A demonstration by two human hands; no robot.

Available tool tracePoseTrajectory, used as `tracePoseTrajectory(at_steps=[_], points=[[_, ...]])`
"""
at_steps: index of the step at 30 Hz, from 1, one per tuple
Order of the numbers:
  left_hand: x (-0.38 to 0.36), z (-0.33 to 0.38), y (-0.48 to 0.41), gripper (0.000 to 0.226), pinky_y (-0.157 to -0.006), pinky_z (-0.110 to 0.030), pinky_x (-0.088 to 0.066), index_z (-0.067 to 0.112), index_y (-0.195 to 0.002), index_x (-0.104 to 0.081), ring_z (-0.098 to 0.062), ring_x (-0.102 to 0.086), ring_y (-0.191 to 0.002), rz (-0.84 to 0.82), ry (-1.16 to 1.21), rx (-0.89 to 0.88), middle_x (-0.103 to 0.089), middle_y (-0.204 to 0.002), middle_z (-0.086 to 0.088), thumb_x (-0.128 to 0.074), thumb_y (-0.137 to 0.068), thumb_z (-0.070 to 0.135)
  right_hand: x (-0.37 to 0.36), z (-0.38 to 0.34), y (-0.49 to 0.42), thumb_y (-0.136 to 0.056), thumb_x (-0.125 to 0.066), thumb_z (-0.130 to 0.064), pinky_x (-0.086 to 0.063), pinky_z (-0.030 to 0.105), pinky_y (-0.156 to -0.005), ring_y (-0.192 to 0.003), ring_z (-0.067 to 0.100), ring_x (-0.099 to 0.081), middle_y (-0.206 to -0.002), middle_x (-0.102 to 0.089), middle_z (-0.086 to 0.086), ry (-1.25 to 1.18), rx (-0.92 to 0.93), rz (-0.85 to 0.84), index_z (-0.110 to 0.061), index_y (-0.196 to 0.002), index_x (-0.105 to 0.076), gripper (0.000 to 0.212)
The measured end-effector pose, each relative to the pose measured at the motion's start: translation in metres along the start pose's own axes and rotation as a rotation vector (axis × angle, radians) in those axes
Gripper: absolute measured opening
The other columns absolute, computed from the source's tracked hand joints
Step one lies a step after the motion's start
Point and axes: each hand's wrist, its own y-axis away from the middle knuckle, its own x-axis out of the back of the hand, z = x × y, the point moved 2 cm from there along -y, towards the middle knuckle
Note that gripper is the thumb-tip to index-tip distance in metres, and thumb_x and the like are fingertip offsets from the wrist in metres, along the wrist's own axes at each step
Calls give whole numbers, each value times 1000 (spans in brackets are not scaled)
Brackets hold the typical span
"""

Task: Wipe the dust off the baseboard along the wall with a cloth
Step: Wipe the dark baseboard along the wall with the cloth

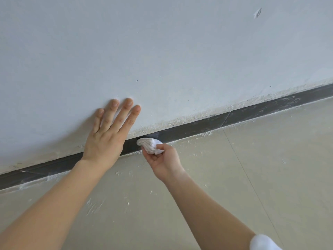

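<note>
A dark grey baseboard point(198, 126) runs diagonally from lower left to upper right where the white wall point(162, 51) meets the floor. White dust streaks show on its right stretch. My right hand point(164, 160) is shut on a bunched white cloth point(150, 145), and the cloth presses against the baseboard near the middle of the frame. My left hand point(108, 134) lies flat on the wall just left of the cloth, fingers spread and pointing up, its heel covering part of the baseboard.
The beige tiled floor point(252, 168) carries white plaster specks and smears along the baseboard's foot. Rough plaster crust lines the wall just above the baseboard. A small chip point(257, 13) marks the wall at the upper right. A white sleeve edge point(261, 242) shows at the bottom right.
</note>
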Motion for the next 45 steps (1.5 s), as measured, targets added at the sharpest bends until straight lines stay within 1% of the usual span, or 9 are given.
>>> tracePoseTrajectory(at_steps=[10,14,18,23,29,33,37,41,45], points=[[2,6,-2,119,-118,-42,13,18,-154,5,-23,19,-145,-23,-22,21,19,-159,3,-59,-61,-23,35,-120,31,-95,-33,1,-58,37,-77,-85,34,-65,-99,-61,29,-259,313,75,15,-106,-53,27],[3,13,-6,99,-118,-44,8,14,-154,1,-23,14,-147,-24,-72,-13,16,-159,-4,-51,-72,-7,62,-144,38,-92,-33,-2,-59,36,-76,-86,30,-66,-100,-63,24,-333,434,159,9,-121,-52,36],[10,32,-22,84,-118,-42,3,12,-155,-8,-22,6,-148,0,-142,-147,6,-161,-7,-46,-80,7,61,-111,33,-88,-36,-1,-60,35,-67,-80,31,-64,-92,-64,23,26,251,210,10,-108,-54,29],[19,57,-68,84,-117,-41,3,12,-155,-7,-23,0,-147,43,-203,-307,1,-161,-7,-50,-83,12,37,-70,12,-89,-43,-1,-56,38,-85,-88,34,-66,-102,-66,27,183,85,163,9,-108,-57,26],[19,63,-100,63,-119,-38,4,12,-154,-11,-21,-4,-147,66,-181,-335,-7,-161,-4,-18,-92,7,56,-143,13,-90,-40,4,-60,40,-65,-81,36,-66,-99,-63,29,80,317,272,13,-115,-53,30],[19,65,-100,63,-119,-38,7,12,-154,-15,-21,-5,-147,72,-189,-321,-7,-161,-4,-18,-91,7,81,-197,31,-91,-42,3,-61,32,-61,-75,27,-63,-93,-60,22,17,566,330,7,-105,-57,21],[20,67,-102,65,-120,-39,7,15,-154,-17,-20,-2,-148,74,-191,-303,-7,-161,-3,-23,-90,9,93,-186,53,-86,-49,-1,-52,32,-64,-66,19,-49,-70,-50,7,569,854,550,-5,-79,-53,9],[24,65,-99,66,-120,-38,7,15,-154,-18,-19,2,-148,55,-182,-306,-5,-161,-3,-23,-88,12,75,-108,44,-92,-53,-19,-44,21,-59,-68,5,-54,-76,-62,-12,1145,964,366,-27,-90,-58,9],[29,63,-101,72,-119,-37,8,16,-154,-16,-19,4,-148,-13,-171,-323,-2,-161,-3,-30,-84,11,60,-79,21,-92,-53,-24,-50,36,-67,-74,15,-57,-98,-57,-13,1340,1025,365,-24,-104,-56,12]])
